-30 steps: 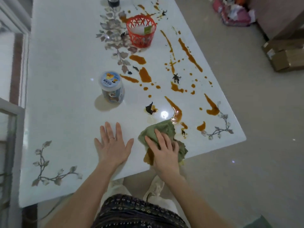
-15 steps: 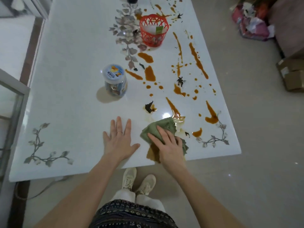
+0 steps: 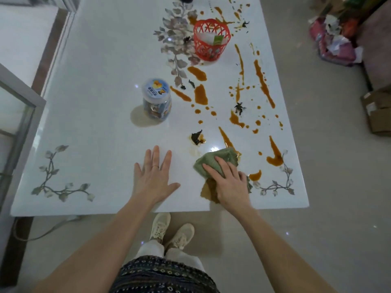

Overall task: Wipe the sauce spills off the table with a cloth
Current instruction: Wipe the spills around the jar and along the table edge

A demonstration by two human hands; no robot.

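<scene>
The right hand (image 3: 230, 185) presses flat, fingers straight and spread, on a crumpled green cloth (image 3: 220, 160) near the white table's (image 3: 95, 113) front edge, over a brown smear; the left hand (image 3: 153, 178) lies open, palm down, on bare tabletop beside it, holding nothing; orange-brown sauce spills (image 3: 263, 83) streak the right half, between the cloth and a red basket (image 3: 211, 40); a lidded plastic jar (image 3: 156, 99) stands left of them.

A glossy white counter (image 3: 95, 102) is printed with grey-mauve leaf sprigs (image 3: 61, 189). Orange-brown sauce spills (image 3: 201, 94) are streaked beyond the right grip (image 3: 232, 187), under which an olive-green cloth (image 3: 224, 154) is stained brown. Farther off, a red lattice basket (image 3: 211, 39) and a blue-lidded jar (image 3: 156, 98) are seen.
</scene>
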